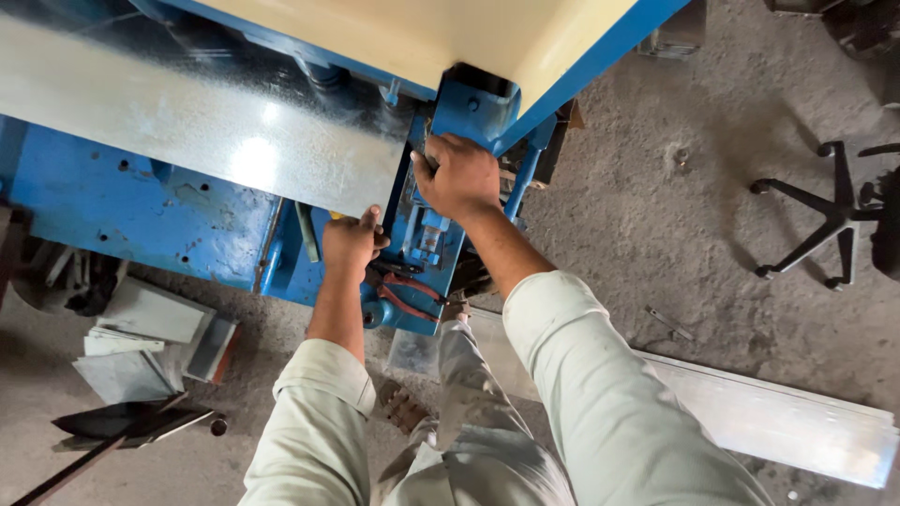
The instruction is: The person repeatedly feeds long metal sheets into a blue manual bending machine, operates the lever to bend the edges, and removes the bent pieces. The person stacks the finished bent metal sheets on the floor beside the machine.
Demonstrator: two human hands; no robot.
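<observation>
A shiny galvanised metal sheet (187, 117) lies across a blue machine (103, 201) with a cream top panel (441, 33). My left hand (351, 242) grips the sheet's near right corner, thumb on top. My right hand (459, 176) is closed over the sheet's right edge beside the blue corner bracket (473, 111) of the machine. Red-handled pliers (405, 292) rest on the blue ledge just under my left wrist. Both sleeves are pale green.
Cut sheet-metal offcuts (141, 337) are piled on the concrete floor at the left, with dark strips (122, 424) in front. A long folded metal strip (769, 417) lies on the floor at the right. A black chair base (825, 215) stands at the far right.
</observation>
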